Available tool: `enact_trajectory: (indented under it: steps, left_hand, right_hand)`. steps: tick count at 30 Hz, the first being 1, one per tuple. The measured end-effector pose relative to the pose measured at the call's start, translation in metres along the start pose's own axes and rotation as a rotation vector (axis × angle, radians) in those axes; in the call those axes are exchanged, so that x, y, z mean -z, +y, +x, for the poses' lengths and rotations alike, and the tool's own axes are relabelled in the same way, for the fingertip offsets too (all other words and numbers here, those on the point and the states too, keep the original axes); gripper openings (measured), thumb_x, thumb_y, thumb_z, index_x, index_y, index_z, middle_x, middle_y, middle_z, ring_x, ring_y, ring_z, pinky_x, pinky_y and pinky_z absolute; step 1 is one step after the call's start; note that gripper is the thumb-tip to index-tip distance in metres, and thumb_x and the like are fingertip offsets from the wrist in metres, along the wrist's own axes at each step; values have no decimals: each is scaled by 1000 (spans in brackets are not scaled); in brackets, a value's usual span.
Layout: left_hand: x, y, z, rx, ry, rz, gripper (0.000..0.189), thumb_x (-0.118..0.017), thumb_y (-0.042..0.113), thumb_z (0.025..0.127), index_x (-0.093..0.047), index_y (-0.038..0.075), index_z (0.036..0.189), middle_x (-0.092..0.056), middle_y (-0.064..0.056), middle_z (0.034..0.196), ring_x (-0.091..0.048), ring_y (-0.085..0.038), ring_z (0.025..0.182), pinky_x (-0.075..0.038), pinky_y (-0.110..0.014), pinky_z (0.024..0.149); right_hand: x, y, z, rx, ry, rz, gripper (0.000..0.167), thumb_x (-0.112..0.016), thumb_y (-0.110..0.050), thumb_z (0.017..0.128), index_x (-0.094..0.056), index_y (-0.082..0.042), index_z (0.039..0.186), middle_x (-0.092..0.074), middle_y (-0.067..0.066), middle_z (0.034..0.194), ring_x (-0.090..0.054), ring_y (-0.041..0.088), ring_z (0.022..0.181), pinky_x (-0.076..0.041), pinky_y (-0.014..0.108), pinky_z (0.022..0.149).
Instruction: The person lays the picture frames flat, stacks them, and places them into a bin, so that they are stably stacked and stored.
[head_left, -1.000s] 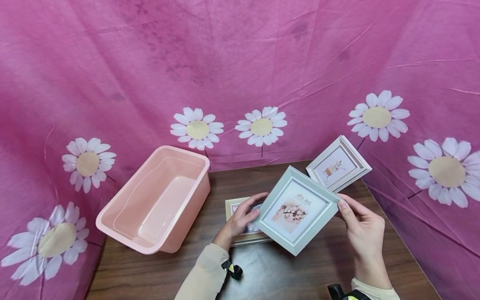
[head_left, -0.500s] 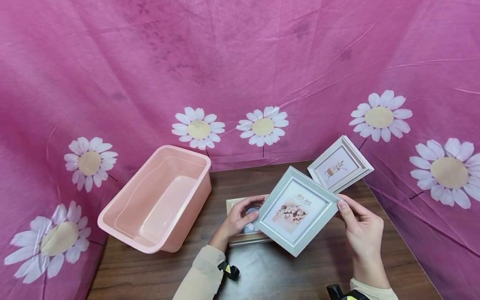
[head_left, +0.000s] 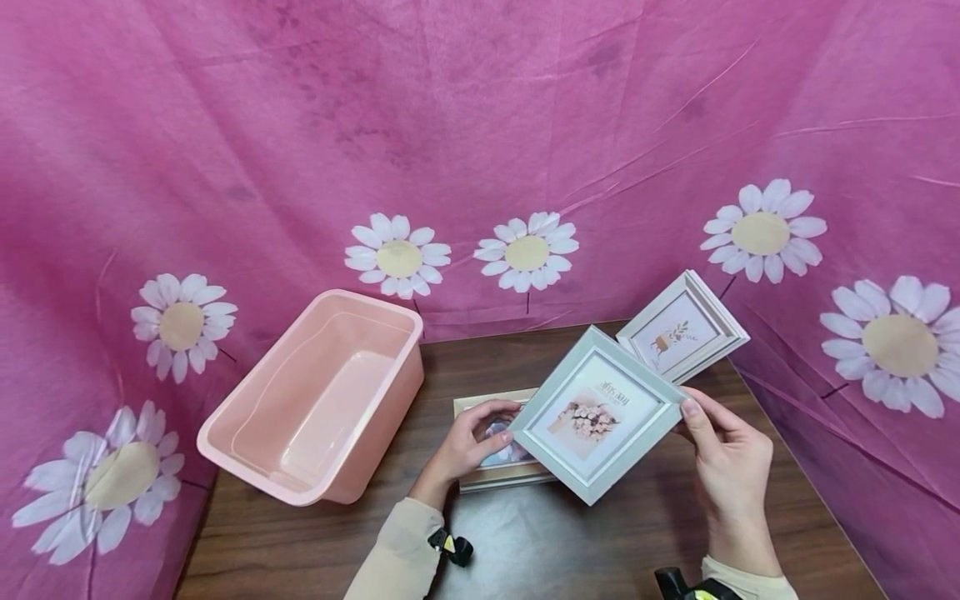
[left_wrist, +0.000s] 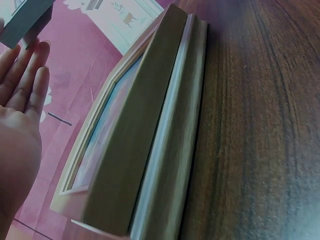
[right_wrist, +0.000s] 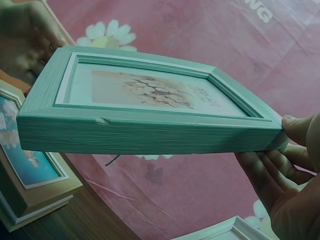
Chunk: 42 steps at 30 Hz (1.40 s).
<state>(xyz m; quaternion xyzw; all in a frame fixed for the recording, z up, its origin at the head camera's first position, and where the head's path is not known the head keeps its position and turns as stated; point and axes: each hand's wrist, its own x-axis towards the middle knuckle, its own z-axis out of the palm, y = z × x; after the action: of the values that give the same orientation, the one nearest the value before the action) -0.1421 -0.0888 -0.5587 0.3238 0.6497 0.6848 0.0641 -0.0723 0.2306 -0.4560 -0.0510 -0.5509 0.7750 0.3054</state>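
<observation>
A pale green picture frame [head_left: 600, 412] with a bouquet print is held up, tilted cornerwise. My right hand [head_left: 731, 462] grips its right corner, thumb on top and fingers beneath, as the right wrist view shows. At the opposite corner is my left hand [head_left: 468, 446], thumb right by the edge and fingers partly behind the frame. In the left wrist view the fingers [left_wrist: 32, 75] stretch out straight, tips close under the green frame [left_wrist: 27, 22]. Below lies a gold-edged frame [head_left: 510, 477] with a floral picture, stacked on another and partly covered by the left hand.
White frames [head_left: 682, 329], the top one with a deer print, are stacked at the back right. On the left stands a pink plastic tub [head_left: 375, 417]. Pink daisy cloth [head_left: 480, 125] hangs around the brown wooden table [head_left: 525, 542].
The green frame has shifted slightly up and right with my right hand. My left hand has drawn back a little, its thumb now off the frame's face.
</observation>
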Motion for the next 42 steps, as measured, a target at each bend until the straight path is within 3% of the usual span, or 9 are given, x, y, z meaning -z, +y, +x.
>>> enact_trajectory:
  steps: [2, 9, 16, 20, 25, 27, 30, 34, 42]
  left_hand:
    - [0, 0, -2, -6, 18, 12, 38, -66, -7, 99, -61, -16, 136, -66, -41, 127, -67, -3, 118, -59, -42, 107]
    - [-1, 2, -9, 37, 111, -32, 31, -69, -9, 97, -64, -18, 126, -66, -44, 119, -70, -1, 109, -60, -22, 97]
    - [-3, 0, -16, 29, 220, -77, 24, -71, -13, 95, -65, -22, 117, -65, -48, 112, -73, -1, 102, -62, -19, 92]
    - [-4, -1, -19, -2, 296, -85, 22, -71, -14, 94, -66, -24, 114, -70, -39, 113, -74, -2, 102, -62, -19, 92]
    - [-6, -1, -20, -50, 414, -84, 19, -72, -17, 92, -69, -25, 109, -80, -19, 113, -76, -4, 102, -62, -19, 87]
    - [-7, -1, -20, -65, 462, -78, 19, -72, -18, 91, -69, -25, 108, -80, -20, 112, -76, -5, 103, -62, -18, 87]
    - [-8, -1, -21, -80, 526, -62, 19, -73, -19, 90, -70, -25, 107, -77, -32, 111, -76, -5, 106, -62, -18, 88]
    - [-9, -1, -23, -83, 580, -38, 19, -73, -20, 89, -71, -25, 107, -70, -42, 112, -76, -5, 110, -61, -19, 93]
    - [-6, -3, -26, -101, 671, 6, 18, -73, -19, 89, -73, -23, 107, -78, -31, 111, -76, -6, 111, -61, -18, 93]
  right_hand:
    - [0, 1, 0, -8, 9, -9, 19, -66, 17, 96, -70, 27, 112, -84, 8, 89, -78, 10, 70, -64, 22, 63]
    - [-2, 5, 0, -81, 65, -72, 20, -69, 14, 96, -72, 23, 113, -84, 4, 87, -76, 7, 66, -63, 21, 62]
    - [-5, 13, -2, -121, 100, -64, 25, -71, 14, 95, -71, 21, 119, -84, 3, 88, -77, 8, 64, -64, 23, 61]
    - [-7, 19, -4, -115, 116, -46, 26, -71, 14, 94, -72, 18, 120, -85, 2, 89, -77, 7, 64, -63, 23, 61]
    - [-11, 23, -10, -126, 72, 25, 24, -66, 9, 101, -72, 15, 123, -85, 5, 100, -80, 8, 75, -64, 25, 67]
    - [-12, 25, -12, -139, 49, 49, 23, -62, 8, 103, -73, 13, 123, -84, 6, 104, -81, 10, 79, -64, 26, 69]
    - [-14, 28, -16, -144, 29, 52, 23, -59, 8, 105, -74, 11, 123, -84, 7, 108, -82, 10, 83, -64, 26, 71]
    - [-15, 32, -19, -115, 11, 50, 25, -60, 9, 104, -69, 16, 126, -84, 7, 109, -82, 11, 89, -64, 26, 72]
    - [-15, 40, -23, -56, -51, 138, 23, -60, 17, 100, -64, 28, 120, -83, 16, 110, -82, 17, 101, -64, 31, 80]
